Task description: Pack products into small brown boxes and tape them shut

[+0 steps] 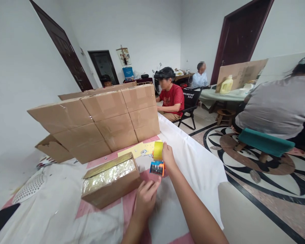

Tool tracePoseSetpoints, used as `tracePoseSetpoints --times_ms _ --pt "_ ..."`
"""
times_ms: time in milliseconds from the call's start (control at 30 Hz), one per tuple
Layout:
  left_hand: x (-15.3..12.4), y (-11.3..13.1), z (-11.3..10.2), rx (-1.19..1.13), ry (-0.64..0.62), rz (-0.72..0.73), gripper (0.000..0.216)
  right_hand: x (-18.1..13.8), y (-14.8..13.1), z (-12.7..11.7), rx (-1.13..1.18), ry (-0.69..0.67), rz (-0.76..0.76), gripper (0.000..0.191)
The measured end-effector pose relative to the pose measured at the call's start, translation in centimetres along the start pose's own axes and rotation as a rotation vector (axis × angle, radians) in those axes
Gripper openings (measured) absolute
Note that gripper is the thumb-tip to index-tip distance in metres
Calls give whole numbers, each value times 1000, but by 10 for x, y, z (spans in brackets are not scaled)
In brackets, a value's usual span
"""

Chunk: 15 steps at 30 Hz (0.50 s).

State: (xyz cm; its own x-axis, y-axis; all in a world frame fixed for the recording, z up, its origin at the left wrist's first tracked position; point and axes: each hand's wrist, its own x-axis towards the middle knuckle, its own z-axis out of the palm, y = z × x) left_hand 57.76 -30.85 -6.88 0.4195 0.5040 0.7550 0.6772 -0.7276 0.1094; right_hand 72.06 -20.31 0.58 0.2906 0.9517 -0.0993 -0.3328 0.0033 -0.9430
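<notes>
My right hand [168,156] is closed on a tape dispenser [157,168] with a blue and orange frame and a roll of yellow tape [158,150]. It is held up over the table. Just below its front end is my left hand [146,196], index finger stretched toward the dispenser; I cannot tell whether the fingertip touches it. To the left of that hand stands a cardboard box [114,188], its top open and shiny clear-wrapped contents [109,174] filling it. Yellow sheets [127,152] with small grey pieces lie behind the dispenser.
A wall of stacked cardboard boxes [104,125] stands across the table's back. White cloth [193,162] covers the table. A person in a red shirt [174,98] sits beyond the boxes; another in grey [279,105] sits at right near a teal-topped stool [266,140].
</notes>
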Motion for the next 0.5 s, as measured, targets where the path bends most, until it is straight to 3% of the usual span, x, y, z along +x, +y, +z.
tracePoseSetpoints --times_ms 233,500 --pt "0 -3 1 21 -10 40 43 -7 -6 4 30 -41 50 41" --pt "-1 6 -7 17 -79 -60 44 -2 1 3 -5 -25 31 39"
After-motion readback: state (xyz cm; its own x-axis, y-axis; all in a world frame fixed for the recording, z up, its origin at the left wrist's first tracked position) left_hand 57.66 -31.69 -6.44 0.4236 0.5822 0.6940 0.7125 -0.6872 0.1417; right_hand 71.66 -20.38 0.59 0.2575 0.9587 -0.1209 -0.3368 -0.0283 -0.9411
